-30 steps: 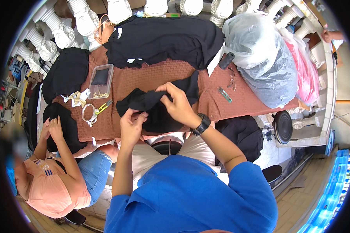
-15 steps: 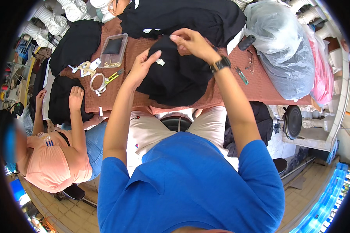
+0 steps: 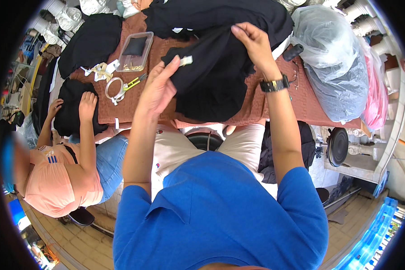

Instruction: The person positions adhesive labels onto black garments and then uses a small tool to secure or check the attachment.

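Note:
A black garment hangs between my hands over the front edge of the table. My left hand is closed on its left side, the thumb lying beside a small white label on the cloth. My right hand, with a dark watch on the wrist, pinches the cloth's upper edge between thumb and fingers. Between the two hands the fabric is drawn out in a slanting fold. The left fingertips are partly hidden behind the cloth.
More black cloth lies at the back. Left of me are a plastic box, a clear ring and yellow-green snips. A black spool and bulky plastic bags stand right. Another person handles black cloth at the left.
My right hand has moved up and to the right, pulling the cloth's edge with it. The fabric between my hands is now stretched out wider. My left hand has turned slightly.

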